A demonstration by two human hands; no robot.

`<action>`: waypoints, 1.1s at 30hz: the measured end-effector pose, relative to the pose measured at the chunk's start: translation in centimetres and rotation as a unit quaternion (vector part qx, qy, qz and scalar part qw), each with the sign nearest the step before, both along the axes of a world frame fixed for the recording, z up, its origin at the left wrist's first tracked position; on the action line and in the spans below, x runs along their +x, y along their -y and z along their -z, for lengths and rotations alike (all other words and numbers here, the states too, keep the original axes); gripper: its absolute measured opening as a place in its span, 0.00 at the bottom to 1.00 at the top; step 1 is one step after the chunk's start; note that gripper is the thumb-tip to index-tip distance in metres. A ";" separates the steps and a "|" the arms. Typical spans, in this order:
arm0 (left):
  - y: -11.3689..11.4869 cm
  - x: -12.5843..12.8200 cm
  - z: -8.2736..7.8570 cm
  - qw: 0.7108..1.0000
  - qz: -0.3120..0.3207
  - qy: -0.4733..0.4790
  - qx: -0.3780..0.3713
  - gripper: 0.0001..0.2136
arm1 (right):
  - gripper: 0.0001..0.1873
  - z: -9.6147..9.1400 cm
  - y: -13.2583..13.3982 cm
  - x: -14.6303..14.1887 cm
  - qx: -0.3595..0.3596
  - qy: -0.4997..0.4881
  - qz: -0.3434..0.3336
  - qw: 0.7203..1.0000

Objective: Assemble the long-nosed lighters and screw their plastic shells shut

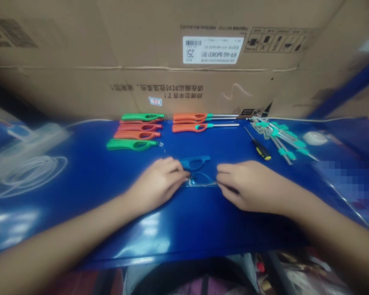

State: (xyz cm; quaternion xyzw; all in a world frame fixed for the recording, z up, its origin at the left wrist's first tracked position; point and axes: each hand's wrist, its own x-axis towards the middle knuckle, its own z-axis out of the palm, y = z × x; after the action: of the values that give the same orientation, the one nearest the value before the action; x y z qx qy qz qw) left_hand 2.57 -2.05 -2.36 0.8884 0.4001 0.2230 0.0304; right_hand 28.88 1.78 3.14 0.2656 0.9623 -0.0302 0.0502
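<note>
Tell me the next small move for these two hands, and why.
Likely, the right hand should press gently at the right end of the nearer blue piece while the left hand steadies its left end: fingertips are already at both ends, and a thin pale strand seems to lie along its edge. The farther blue piece can probably wait.

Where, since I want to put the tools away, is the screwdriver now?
In the head view, the screwdriver lies right of centre on the blue table, between the orange lighters and the pile of teal-fitted rods.
</note>
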 end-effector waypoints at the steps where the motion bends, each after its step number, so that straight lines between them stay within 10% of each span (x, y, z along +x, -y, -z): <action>1: 0.0 0.0 0.0 1.000 0.002 0.001 -0.003 0.11 | 0.13 0.0 -0.3 0.2 -0.020 -0.020 0.015 0.999; 11: -0.1 0.0 0.0 0.999 0.026 0.012 -0.031 0.11 | 0.10 0.8 -2.3 0.1 -0.283 -0.077 0.165 0.942; 33: 0.3 -0.4 -0.9 0.999 0.023 0.015 -0.038 0.08 | 0.05 2.9 -0.5 -1.3 -0.176 -0.185 0.006 0.967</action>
State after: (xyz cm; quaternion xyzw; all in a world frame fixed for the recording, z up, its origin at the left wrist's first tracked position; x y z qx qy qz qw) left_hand 2.13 -2.31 -1.47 0.8922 0.3870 0.2202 0.0751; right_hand 27.59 2.30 0.27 0.2482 0.9327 -0.2482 -0.0831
